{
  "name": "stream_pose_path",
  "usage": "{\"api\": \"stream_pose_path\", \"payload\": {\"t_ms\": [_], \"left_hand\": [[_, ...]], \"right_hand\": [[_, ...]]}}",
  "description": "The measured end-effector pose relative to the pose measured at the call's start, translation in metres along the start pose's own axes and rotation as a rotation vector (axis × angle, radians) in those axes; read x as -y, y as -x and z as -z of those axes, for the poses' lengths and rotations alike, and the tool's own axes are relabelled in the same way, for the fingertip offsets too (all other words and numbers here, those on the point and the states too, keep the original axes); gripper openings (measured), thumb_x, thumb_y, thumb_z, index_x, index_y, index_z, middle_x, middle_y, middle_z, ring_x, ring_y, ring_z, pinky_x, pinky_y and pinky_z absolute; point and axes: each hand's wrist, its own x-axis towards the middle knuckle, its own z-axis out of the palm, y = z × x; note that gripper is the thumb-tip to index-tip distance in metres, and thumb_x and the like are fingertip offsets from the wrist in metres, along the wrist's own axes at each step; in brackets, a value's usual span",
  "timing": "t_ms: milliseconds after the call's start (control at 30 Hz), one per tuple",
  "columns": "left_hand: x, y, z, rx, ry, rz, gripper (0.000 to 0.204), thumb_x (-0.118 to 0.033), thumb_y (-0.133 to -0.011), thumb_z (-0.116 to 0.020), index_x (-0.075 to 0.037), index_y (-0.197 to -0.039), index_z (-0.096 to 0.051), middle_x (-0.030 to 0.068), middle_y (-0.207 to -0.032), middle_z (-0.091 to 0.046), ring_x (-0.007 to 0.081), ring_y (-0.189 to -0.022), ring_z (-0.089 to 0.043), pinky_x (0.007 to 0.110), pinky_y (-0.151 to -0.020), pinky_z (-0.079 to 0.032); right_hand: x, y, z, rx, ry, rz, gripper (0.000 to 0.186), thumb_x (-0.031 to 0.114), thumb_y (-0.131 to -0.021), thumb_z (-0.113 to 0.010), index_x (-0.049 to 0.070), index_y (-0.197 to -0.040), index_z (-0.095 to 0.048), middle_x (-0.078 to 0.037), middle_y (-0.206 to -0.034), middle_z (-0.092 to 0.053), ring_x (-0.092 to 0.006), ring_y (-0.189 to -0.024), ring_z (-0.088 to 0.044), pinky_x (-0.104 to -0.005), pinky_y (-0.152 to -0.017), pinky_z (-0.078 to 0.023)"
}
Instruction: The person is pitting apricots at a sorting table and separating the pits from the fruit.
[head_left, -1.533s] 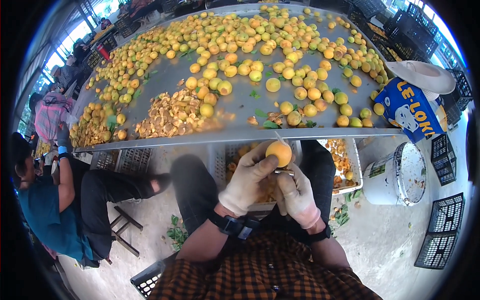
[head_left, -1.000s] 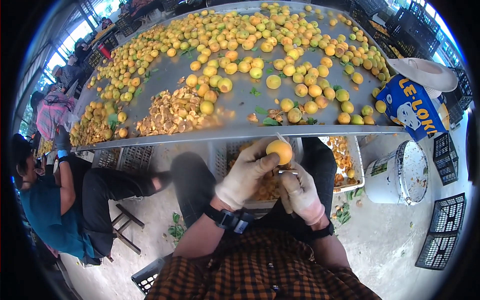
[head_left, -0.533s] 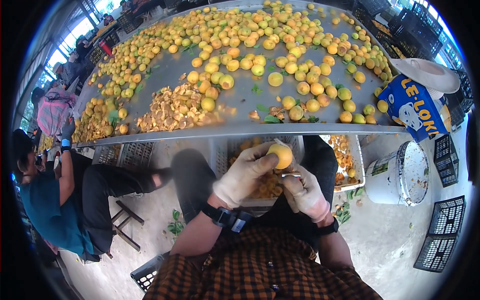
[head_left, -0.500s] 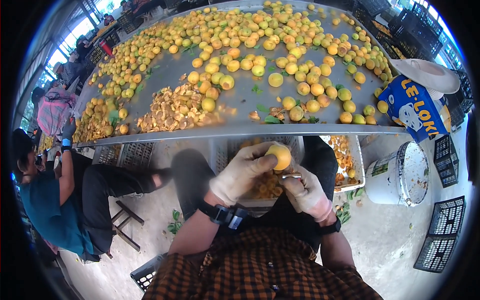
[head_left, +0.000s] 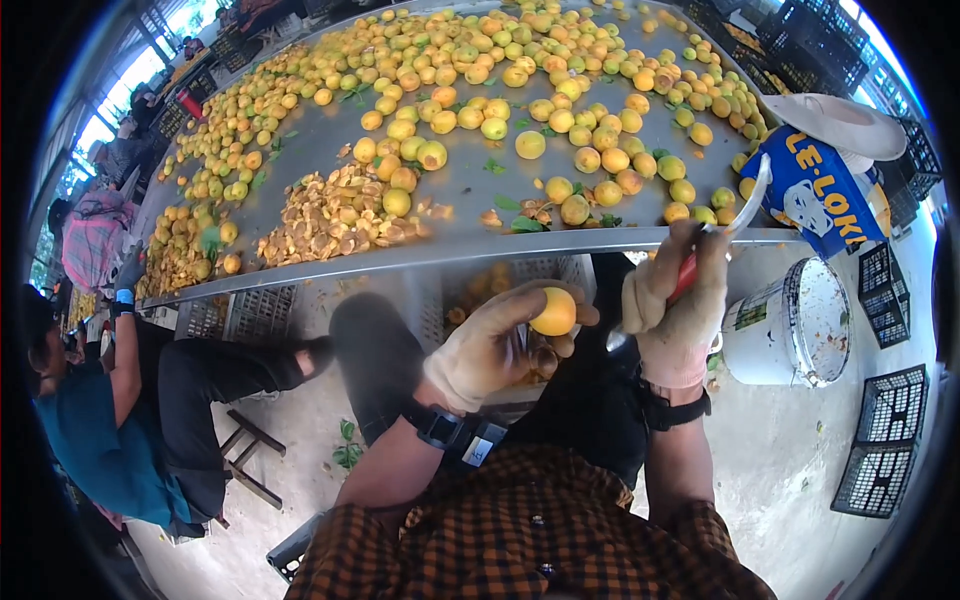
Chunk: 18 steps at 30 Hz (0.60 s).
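Note:
My left hand [head_left: 478, 352], in a pale work glove, is closed around a yellow-orange apricot [head_left: 553, 312] above a crate between my knees. To its right, near the table's front edge, my gloved right hand [head_left: 678, 325] is raised with its fingers wrapped around a red-handled knife [head_left: 685, 276]. Its curved metal blade points up and to the right, over the table edge. A second shiny metal part shows below the same hand. Whole apricots [head_left: 480, 60] cover much of the metal table [head_left: 330, 155]. A heap of cut apricot pieces [head_left: 335, 212] lies near its front edge.
The crate [head_left: 575, 272] under the table holds fruit. A white bucket [head_left: 745, 340] stands on the right, near black crates [head_left: 880, 440]. A hat [head_left: 840, 125] and a blue printed package [head_left: 812, 200] lie at the table's right corner. A seated co-worker [head_left: 100, 420] is at left.
My right hand has moved away from the apricot, up and to the right, bringing the knife's curved blade into view. My left hand still holds the apricot. The view has shifted slightly.

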Motion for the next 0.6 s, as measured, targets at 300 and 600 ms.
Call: {"api": "stream_pose_path", "payload": {"t_ms": [300,600], "left_hand": [[0.009,-0.002,-0.004,-0.106,0.280,0.066,0.037,-0.033,-0.098,-0.047,0.000,-0.109,-0.056,0.0160,-0.102,-0.064,0.0155,-0.073,-0.061,0.027,-0.061,-0.051],[0.013,-0.004,0.009,-0.160,0.699,0.126,0.032,-0.032,-0.099,-0.045,-0.001,-0.104,-0.054,0.0117,-0.089,-0.060,0.0218,-0.070,-0.060,0.028,-0.057,-0.049]], "right_hand": [[-0.021,-0.013,-0.045,0.088,0.199,0.300,0.029,0.028,-0.100,-0.045,0.001,-0.109,-0.049,-0.002,-0.049,-0.041,-0.0102,-0.033,-0.032,-0.0262,-0.033,-0.029],[-0.057,-0.014,-0.042,0.011,0.129,0.185,0.031,0.035,-0.100,-0.046,0.004,-0.105,-0.048,-0.001,-0.048,-0.038,-0.0103,-0.033,-0.029,-0.0263,-0.032,-0.026]]}}
